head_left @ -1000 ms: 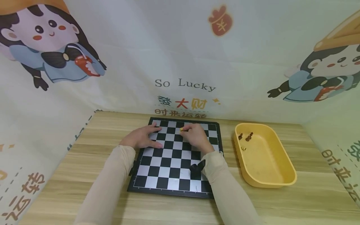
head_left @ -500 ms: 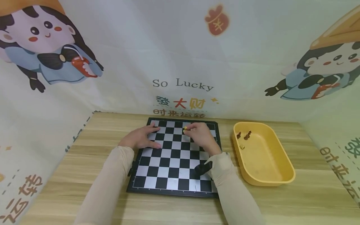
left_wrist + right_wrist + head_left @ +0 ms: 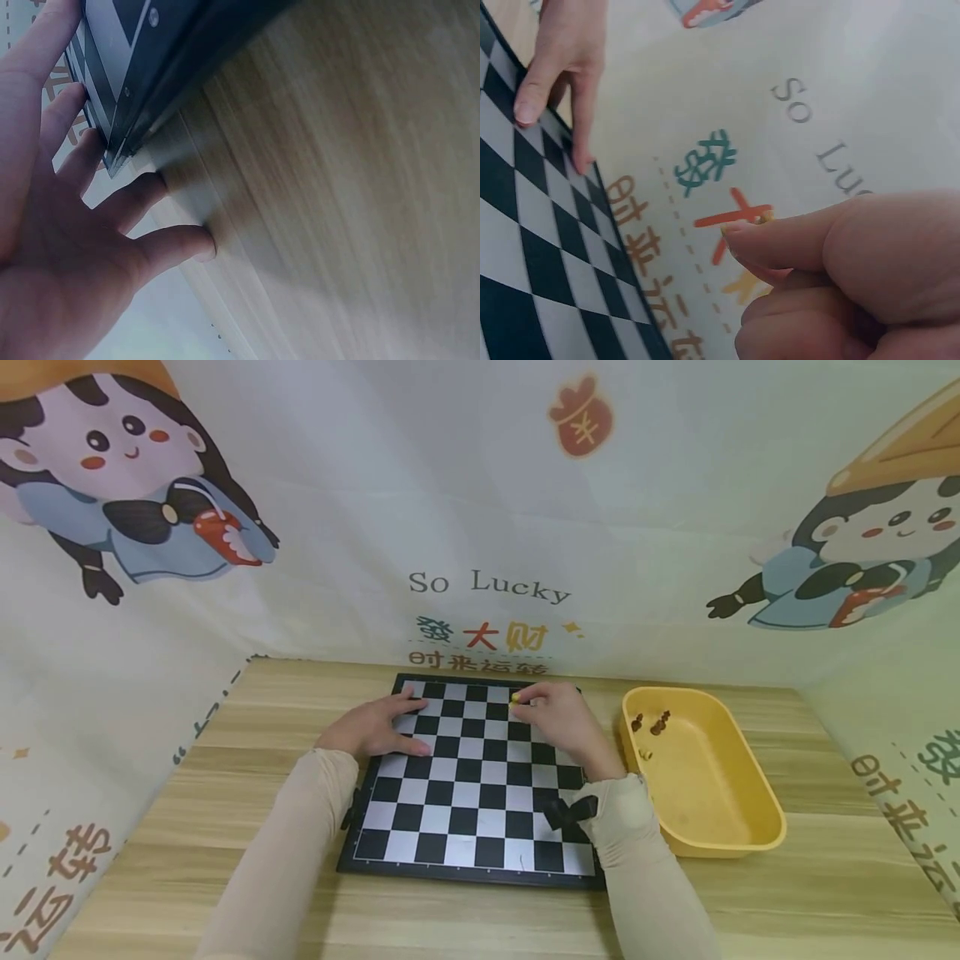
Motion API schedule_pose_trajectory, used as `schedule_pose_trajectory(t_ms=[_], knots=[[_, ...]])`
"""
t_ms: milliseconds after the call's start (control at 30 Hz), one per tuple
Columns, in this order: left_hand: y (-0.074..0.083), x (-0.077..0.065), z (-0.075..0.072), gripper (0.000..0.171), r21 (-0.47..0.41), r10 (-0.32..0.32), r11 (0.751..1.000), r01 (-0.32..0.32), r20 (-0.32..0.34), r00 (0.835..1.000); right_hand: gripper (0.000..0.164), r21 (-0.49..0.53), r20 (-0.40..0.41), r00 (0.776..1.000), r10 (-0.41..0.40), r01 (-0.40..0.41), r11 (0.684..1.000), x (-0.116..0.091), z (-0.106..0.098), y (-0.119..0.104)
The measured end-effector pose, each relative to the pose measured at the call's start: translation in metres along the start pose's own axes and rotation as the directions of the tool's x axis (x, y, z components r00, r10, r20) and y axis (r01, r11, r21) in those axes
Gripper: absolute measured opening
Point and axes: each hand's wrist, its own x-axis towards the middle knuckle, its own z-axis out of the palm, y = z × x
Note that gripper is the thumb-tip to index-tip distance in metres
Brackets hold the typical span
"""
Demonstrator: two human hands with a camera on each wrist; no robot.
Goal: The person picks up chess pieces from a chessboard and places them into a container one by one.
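Note:
A black-and-white chessboard [image 3: 465,772] lies flat on the wooden table. Over its far right part, my right hand [image 3: 562,722] pinches a small yellow chess piece [image 3: 515,698] between thumb and index finger. Only a sliver of that piece [image 3: 767,217] shows past the fingertips in the right wrist view, so its kind is hidden. My left hand [image 3: 371,727] rests on the board's far left side, thumb and index finger spread across the squares. In the left wrist view the other fingers of the left hand [image 3: 82,232] reach over the edge, with two near the tabletop.
Right of the board stands a yellow plastic bin [image 3: 776,822]. Two dark brown chess pieces [image 3: 660,723] and a small pale yellow piece [image 3: 646,754] lie in its left side. A printed white cloth [image 3: 480,527] hangs behind and around the table [image 3: 285,693].
My right hand has moved rightward along the board's far rows with the yellow chess piece pinched in its fingers. The left hand stays in place.

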Motion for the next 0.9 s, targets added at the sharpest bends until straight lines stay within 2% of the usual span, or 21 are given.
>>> schedule_pose_trajectory(t_ms=[233, 367, 567, 900], knots=[[-0.002, -0.004, 0.000, 0.096, 0.000, -0.004, 1.000, 0.004, 0.018, 1.000, 0.030, 0.013, 0.037, 0.999, -0.033, 0.033, 0.999, -0.014, -0.015, 0.000], [-0.002, -0.002, 0.000, 0.095, 0.001, 0.006, 1.000, -0.006, 0.012, 1.000, 0.028, -0.014, 0.037, 0.998, -0.045, 0.045, 0.999, -0.022, -0.027, 0.005], [0.002, -0.001, 0.001, 0.095, -0.001, -0.010, 1.000, 0.010, 0.014, 1.000, 0.029, -0.056, 0.035, 0.999, 0.000, 0.001, 0.998, -0.036, -0.053, 0.008], [0.001, 0.001, 0.000, 0.094, 0.003, 0.001, 1.000, -0.001, 0.014, 1.000, 0.033, 0.013, 0.028, 0.998, 0.054, -0.054, 0.998, -0.051, -0.089, 0.021]])
